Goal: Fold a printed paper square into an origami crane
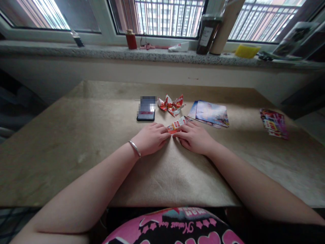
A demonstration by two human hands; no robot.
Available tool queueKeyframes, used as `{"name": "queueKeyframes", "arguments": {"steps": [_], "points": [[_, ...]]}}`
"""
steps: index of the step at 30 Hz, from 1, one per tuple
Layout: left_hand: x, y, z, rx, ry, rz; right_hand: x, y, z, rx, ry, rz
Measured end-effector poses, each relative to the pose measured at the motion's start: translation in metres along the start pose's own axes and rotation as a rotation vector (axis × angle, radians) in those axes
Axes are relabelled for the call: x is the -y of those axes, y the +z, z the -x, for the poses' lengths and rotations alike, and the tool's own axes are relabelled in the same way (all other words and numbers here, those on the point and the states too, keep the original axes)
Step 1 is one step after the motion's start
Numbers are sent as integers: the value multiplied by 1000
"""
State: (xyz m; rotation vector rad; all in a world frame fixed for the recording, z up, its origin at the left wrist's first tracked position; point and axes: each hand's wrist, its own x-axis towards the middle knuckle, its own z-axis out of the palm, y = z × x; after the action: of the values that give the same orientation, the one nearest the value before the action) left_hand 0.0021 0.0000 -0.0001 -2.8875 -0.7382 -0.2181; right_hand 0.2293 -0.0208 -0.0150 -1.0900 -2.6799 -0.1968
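Note:
My left hand (151,138) and my right hand (193,137) lie side by side on the tan table covering (83,142), fingertips meeting. Both press on a small folded piece of red and white printed paper (176,124) that sticks out beyond the fingers. My left wrist wears a silver bangle. Just behind the hands lie several folded red and white paper shapes (171,104).
A dark phone (146,109) lies left of the folded shapes. A stack of printed sheets (211,114) lies to the right, and a red leaflet (274,123) further right. The windowsill holds a red cup (131,40), a dark jar (207,34) and a yellow box (247,51).

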Motion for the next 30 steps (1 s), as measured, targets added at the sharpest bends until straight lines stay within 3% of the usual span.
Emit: {"name": "queueKeyframes", "arguments": {"steps": [30], "points": [[1,0,0,65,-53,59,-17,-22,8,81,41,-63]]}}
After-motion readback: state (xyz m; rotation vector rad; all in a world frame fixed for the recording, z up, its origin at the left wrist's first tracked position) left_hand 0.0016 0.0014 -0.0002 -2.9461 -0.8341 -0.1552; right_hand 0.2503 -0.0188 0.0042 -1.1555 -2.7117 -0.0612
